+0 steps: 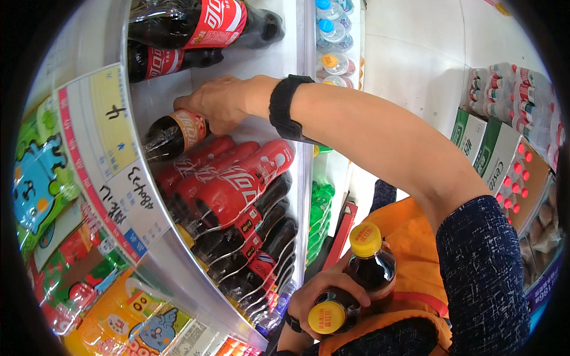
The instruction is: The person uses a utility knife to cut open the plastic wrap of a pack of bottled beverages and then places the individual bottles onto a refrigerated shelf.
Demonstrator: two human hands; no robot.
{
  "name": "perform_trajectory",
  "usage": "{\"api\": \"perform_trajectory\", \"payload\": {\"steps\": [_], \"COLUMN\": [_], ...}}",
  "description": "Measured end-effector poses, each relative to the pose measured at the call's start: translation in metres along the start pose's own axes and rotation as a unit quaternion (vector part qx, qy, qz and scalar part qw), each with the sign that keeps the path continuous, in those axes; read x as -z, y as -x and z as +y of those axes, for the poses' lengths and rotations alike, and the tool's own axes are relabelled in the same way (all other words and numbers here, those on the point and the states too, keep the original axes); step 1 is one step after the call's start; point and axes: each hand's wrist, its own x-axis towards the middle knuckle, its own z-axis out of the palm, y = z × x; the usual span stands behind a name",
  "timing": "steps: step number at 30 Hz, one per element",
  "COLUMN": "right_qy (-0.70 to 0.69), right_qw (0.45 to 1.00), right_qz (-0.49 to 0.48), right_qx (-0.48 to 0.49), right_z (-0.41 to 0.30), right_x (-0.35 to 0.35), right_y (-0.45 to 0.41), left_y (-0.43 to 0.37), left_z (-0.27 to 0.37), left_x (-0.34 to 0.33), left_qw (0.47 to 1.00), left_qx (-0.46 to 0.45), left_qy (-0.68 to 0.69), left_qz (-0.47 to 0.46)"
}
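Note:
My right hand [227,102], wearing a black band at the wrist, reaches into a white shelf bay. Its fingers close around the lower part of a dark cola bottle [189,127] with an orange-toned label. Low in the view, my left hand [327,285] clasps two dark-drink bottles with yellow caps, one nearer bottle [336,307] and one farther bottle [372,271]. Both rest close against an orange apron [414,249]. Beside my right hand stands a wrapped pack of Coca-Cola bottles [240,182] with red labels.
Larger cola bottles [218,22] occupy the bay's other side. A price strip [107,147] edges the shelf above, near bagged snacks [40,178]. Water bottles [331,29] and green bottles [320,213] line a lower shelf. Cartons [494,147] and wrapped bottle packs [512,95] stand on the floor.

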Motion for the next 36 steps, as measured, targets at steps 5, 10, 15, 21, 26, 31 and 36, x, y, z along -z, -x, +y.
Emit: {"api": "perform_trajectory", "payload": {"steps": [5,10,15,21,26,31,36], "right_qy": [-0.041,0.074,0.172,0.184,0.125,0.035,-0.005], "right_qw": [0.999,0.996,0.982,0.982,0.988,0.998,0.997], "right_qz": [-0.007,-0.046,-0.067,-0.044,0.062,-0.007,-0.05], "right_qx": [0.008,0.003,-0.039,-0.015,0.069,0.053,0.059], "right_z": [0.007,-0.013,-0.018,-0.016,-0.002,0.008,0.016], "right_x": [-0.002,0.022,0.042,0.015,-0.031,-0.049,-0.046], "right_y": [-0.003,0.027,0.046,-0.002,-0.046,-0.074,-0.084], "left_y": [0.008,0.008,0.002,-0.006,-0.007,-0.002,-0.001], "left_z": [-0.006,-0.019,-0.024,-0.006,0.04,0.023,0.017], "left_x": [0.01,0.011,0.031,0.021,-0.008,0.009,0.012], "left_qw": [0.999,0.999,0.999,0.999,0.995,0.997,0.997], "left_qx": [0.034,-0.01,-0.012,0.028,0.036,0.015,-0.002], "left_qy": [0.0,0.015,0.004,0.043,0.023,0.04,0.056], "left_qz": [-0.025,0.029,-0.036,0.008,0.093,0.059,0.059]}}
